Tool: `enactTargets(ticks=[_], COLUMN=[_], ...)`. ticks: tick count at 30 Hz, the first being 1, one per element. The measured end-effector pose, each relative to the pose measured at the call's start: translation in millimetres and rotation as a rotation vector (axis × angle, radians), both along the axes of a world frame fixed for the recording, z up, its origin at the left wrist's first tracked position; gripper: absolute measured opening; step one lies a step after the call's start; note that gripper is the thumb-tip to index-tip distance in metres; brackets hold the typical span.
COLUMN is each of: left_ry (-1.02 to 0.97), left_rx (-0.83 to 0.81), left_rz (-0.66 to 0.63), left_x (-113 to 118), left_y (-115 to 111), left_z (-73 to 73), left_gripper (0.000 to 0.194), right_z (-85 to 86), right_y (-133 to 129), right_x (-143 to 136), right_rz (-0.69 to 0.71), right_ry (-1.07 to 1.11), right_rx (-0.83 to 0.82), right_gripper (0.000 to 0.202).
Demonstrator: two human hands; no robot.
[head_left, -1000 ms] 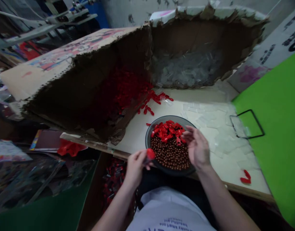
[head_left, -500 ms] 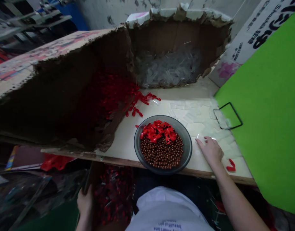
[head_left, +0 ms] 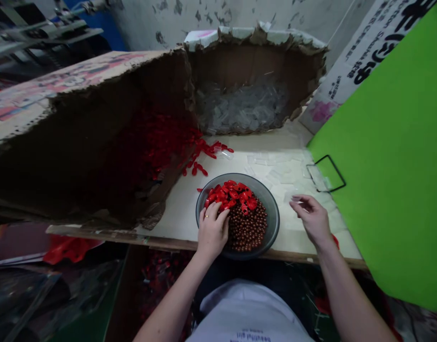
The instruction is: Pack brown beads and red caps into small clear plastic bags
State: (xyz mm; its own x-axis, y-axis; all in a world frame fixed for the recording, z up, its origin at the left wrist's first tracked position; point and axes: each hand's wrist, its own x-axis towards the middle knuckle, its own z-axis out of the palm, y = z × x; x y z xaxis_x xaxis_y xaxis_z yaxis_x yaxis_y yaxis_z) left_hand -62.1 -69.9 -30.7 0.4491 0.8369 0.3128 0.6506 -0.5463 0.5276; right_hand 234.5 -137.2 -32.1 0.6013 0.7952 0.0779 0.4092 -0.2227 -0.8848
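A grey bowl [head_left: 274, 213] holds shiny brown beads [head_left: 249, 232] with small glossy red plastic pieces [head_left: 236, 190] heaped at its far side. My left hand [head_left: 213, 230] reaches over the bowl's left rim, its curved fingers apart at the edge of the red pieces; I see nothing held in it. To the right of the bowl, my right hand [head_left: 311, 216] is raised just over the table, thumb and fingers pinched on a small clear plastic tube [head_left: 295, 196]. Flat clear pieces [head_left: 282, 175] lie scattered on the white tabletop beyond it.
A torn cardboard box [head_left: 118, 85] on the left spills red pieces [head_left: 195, 166] onto the table. Behind, another cut box [head_left: 232, 52] holds a pile of clear tubes [head_left: 243, 107]. A green panel [head_left: 389, 156] with a black wire frame [head_left: 336, 175] borders the right side.
My left hand has come up from a box below the table to the red pieces in the bowl. My right hand has lifted off the tabletop, its fingers now pinched on a clear tube.
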Motion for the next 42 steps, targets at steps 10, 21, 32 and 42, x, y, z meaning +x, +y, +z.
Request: enactTargets(ticks=[10,21,32,42], left_ry=[0.156,0.179,-0.472,-0.974], left_rx=[-0.068,-0.144,-0.369,-0.862], left_rz=[0.035,0.019,0.011,-0.163], left_x=[0.2,0.2,-8.2,11.2], left_y=[0.0,0.7,1.6,2.7], left_z=[-4.4,-2.8,5.4,39.0], left_gripper=[0.038,0.043,0.037,0.037], right_z=[22.5,-13.8,11.2,48.8], right_y=[36.5,49.5,45.6,48.9], right_x=[-65.6,-111.9,-93.1,-104.7], right_rz=[0.894,1.100,0.773,0.596], right_ry=[-0.721,-0.631,0.423,0.648], right_rx=[-0.335,-0.399,-0.218,0.060], right_gripper=[0.017,0.013,0.027,0.025])
